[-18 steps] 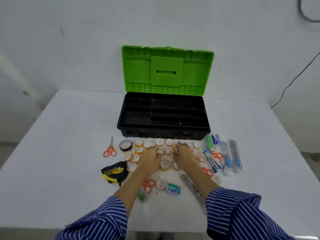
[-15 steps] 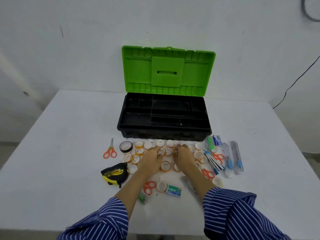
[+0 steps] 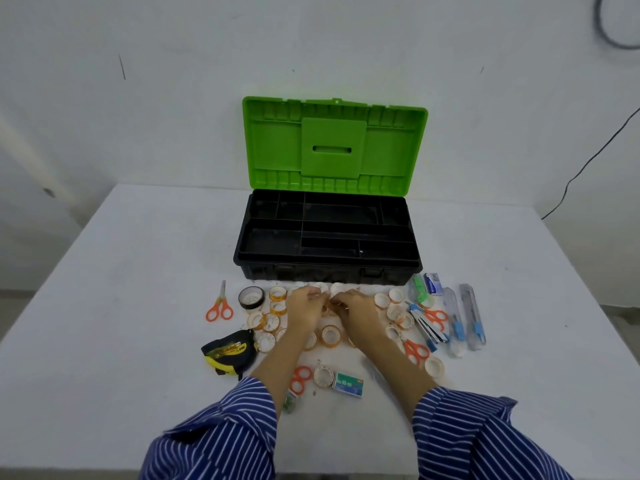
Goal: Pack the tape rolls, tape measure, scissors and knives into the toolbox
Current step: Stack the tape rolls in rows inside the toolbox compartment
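Note:
The toolbox [image 3: 242, 258] stands open at the table's middle: black compartment tray, green lid [image 3: 332, 147] upright. In front of it lie several small tape rolls [image 3: 330, 336] with orange cores, and a black roll [image 3: 251, 297]. My left hand [image 3: 306, 308] and my right hand [image 3: 355, 308] rest side by side on the rolls, fingers curled around rolls where the fingertips meet. The black-and-yellow tape measure [image 3: 228, 351] lies to the left. Orange scissors [image 3: 220, 304] lie far left, with others at the right [image 3: 434, 318] and by my left forearm [image 3: 299, 375]. Two clear knives [image 3: 472, 317] lie at the far right.
A green staple box [image 3: 348, 384] lies between my forearms. Small packets and a green item [image 3: 420, 289] sit by the toolbox's right front corner. The white table [image 3: 121, 306] ends close to my sleeves. A black cable [image 3: 588, 161] hangs on the wall at right.
Both hands have crept slightly toward the toolbox and drawn closer together over the rolls, fingers curling in. Nothing else has moved.

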